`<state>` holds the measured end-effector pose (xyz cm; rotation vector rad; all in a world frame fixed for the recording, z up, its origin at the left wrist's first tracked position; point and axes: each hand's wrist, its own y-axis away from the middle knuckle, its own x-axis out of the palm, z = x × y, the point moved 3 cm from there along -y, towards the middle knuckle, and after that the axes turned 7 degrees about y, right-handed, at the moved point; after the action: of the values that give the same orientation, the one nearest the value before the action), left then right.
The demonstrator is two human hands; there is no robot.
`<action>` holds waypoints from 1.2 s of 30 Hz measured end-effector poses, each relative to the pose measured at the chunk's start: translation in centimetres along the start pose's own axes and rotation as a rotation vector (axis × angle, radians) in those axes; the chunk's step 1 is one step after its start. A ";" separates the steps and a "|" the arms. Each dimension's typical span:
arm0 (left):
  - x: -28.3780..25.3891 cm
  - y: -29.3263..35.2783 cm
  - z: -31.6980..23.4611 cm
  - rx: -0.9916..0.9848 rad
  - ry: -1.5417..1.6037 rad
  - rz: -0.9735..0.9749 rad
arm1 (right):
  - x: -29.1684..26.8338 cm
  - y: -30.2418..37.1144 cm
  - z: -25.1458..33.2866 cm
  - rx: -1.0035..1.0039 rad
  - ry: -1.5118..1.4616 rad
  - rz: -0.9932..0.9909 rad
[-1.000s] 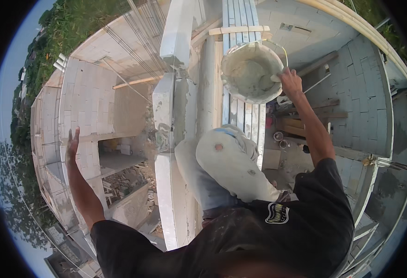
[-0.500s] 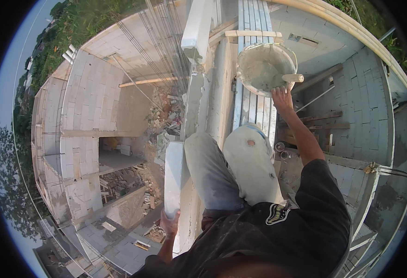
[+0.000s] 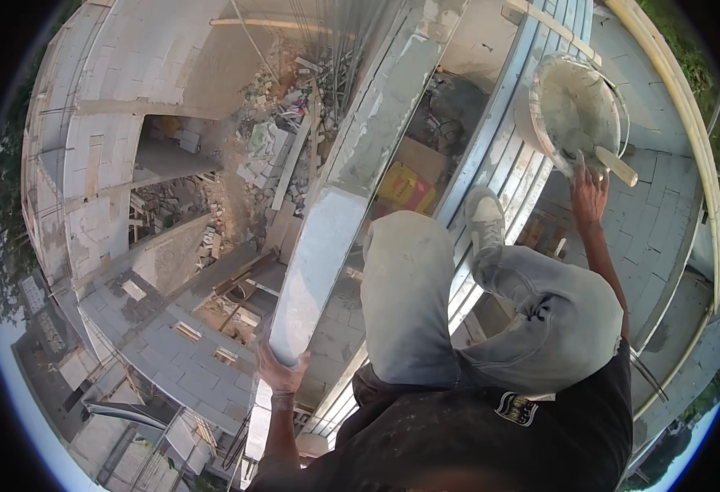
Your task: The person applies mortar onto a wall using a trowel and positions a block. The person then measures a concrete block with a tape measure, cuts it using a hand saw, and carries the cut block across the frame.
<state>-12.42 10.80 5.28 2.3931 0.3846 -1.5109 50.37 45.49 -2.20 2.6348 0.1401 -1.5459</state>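
Note:
My left hand (image 3: 282, 369) is closed around the near end of a long white block (image 3: 315, 266) lying along the top of a narrow wall. Beyond it, wet grey mortar (image 3: 385, 115) covers the wall top. At upper right, a mortar-smeared bucket (image 3: 532, 115) stands on metal-coloured beams, a thin wire handle at its side. The fingers of my right hand (image 3: 590, 199) are hooked over the bucket's near rim. Across that rim rests a trowel with a pale wooden handle (image 3: 617, 166), its blade hidden inside; grey mortar (image 3: 575, 107) lies in the bucket.
Long parallel beams (image 3: 495, 168) run beside the wall, with my shoe (image 3: 485, 217) on them. Drops open on both sides. Rubble (image 3: 282, 123) lies far below on the left, near thin upright rods (image 3: 327, 57). A yellow-and-red bag (image 3: 405, 187) shows below, between wall and beams.
The view has tilted and turned, so bucket and trowel appear farther right. My legs have shifted, bringing a shoe on the beams into sight. Both hands keep their places on block and bucket rim.

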 end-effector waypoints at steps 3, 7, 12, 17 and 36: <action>-0.7 0.6 -0.5 -0.025 -0.026 0.031 | 0.4 0.6 1.1 0.001 -0.008 -0.020; -0.5 0.3 -0.6 0.003 -0.006 0.040 | -0.5 0.5 1.8 -0.021 -0.072 -0.022; -1.0 -0.1 -1.4 -0.021 0.006 0.025 | -4.4 2.6 3.6 0.004 -0.080 -0.251; -0.6 -0.8 -1.2 -0.004 0.026 0.038 | -5.6 1.6 2.6 0.013 -0.156 -0.166; -2.1 -0.1 -1.9 -0.061 0.017 0.041 | -1.8 -6.8 25.7 -0.543 -0.987 0.488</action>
<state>-11.73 11.44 8.01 2.3535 0.3775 -1.4417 26.46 49.16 -13.31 1.1936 -0.1278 -2.0088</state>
